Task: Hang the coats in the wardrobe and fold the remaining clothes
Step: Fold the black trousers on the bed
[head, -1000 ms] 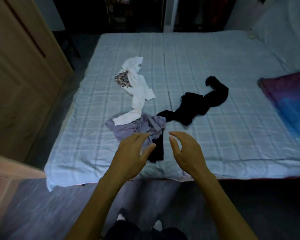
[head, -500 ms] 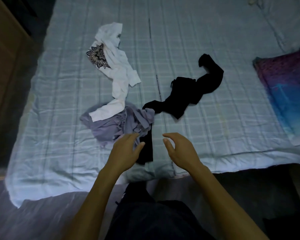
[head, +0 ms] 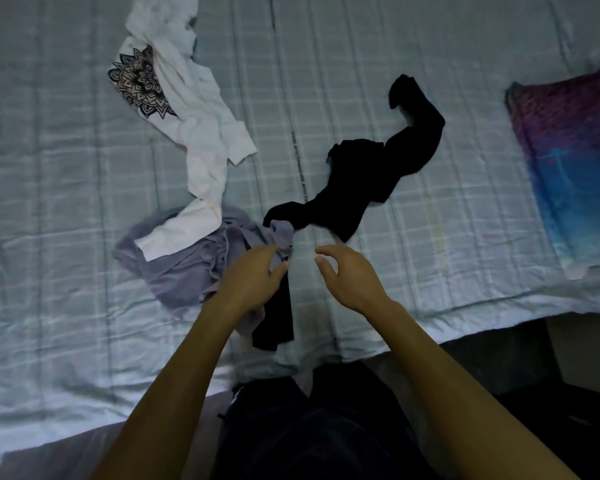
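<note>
A crumpled lilac garment (head: pixel 184 268) lies near the bed's front edge. A white shirt with a black mandala print (head: pixel 187 109) stretches from it toward the far left, one sleeve lying over the lilac cloth. A black garment (head: pixel 361 178) sprawls in the middle, and a separate black piece (head: pixel 278 323) lies beside the lilac one at the edge. My left hand (head: pixel 253 278) rests on the lilac garment's right edge with fingers curled onto the cloth. My right hand (head: pixel 350 275) hovers just right of it, fingers apart and empty.
The bed (head: pixel 66 168) carries a pale checked sheet with wrinkles. A purple and blue folded blanket (head: pixel 575 174) lies at the right side. The dark floor (head: pixel 516 358) shows beyond the bed's front edge at lower right.
The view has closed in on the bed and tilted down. Both hands have moved forward over the clothes, and my left hand now touches the lilac garment.
</note>
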Action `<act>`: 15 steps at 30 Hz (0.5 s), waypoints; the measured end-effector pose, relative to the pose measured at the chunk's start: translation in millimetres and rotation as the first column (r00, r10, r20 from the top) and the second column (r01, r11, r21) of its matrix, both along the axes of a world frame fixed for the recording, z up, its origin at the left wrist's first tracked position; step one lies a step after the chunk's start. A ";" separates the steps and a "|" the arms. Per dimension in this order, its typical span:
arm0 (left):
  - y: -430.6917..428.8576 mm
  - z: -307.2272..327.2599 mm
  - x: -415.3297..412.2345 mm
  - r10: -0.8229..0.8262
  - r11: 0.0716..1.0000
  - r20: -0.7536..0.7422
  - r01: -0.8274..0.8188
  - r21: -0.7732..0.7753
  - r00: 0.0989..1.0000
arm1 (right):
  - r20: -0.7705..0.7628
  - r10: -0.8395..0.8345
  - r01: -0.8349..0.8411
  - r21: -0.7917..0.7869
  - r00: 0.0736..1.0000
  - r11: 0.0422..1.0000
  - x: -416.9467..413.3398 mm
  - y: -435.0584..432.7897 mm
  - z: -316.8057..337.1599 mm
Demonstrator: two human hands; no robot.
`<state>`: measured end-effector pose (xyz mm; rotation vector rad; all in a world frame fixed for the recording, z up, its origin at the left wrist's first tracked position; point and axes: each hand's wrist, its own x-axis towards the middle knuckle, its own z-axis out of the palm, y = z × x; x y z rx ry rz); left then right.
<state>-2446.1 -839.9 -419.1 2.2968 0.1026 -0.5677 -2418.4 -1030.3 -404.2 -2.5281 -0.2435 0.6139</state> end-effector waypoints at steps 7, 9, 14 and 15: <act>-53.7 -39.3 76.5 -0.033 0.999 -0.063 0.031 -0.025 0.997 | -0.041 -0.073 0.073 -0.014 0.996 0.997 58.5 -48.8 -35.2; -75.1 -59.7 93.6 -0.048 0.999 -0.106 0.047 -0.006 0.993 | -0.069 -0.067 0.066 -0.015 0.995 0.998 75.2 -66.6 -49.5; -138.2 -124.9 130.9 -0.079 0.992 -0.185 0.096 0.084 0.980 | -0.149 -0.059 0.062 0.015 0.987 0.998 120.7 -107.4 -101.9; -151.0 -139.9 137.6 -0.068 0.989 -0.185 0.091 0.120 0.981 | -0.166 -0.067 0.070 0.014 0.984 0.997 130.1 -115.0 -115.2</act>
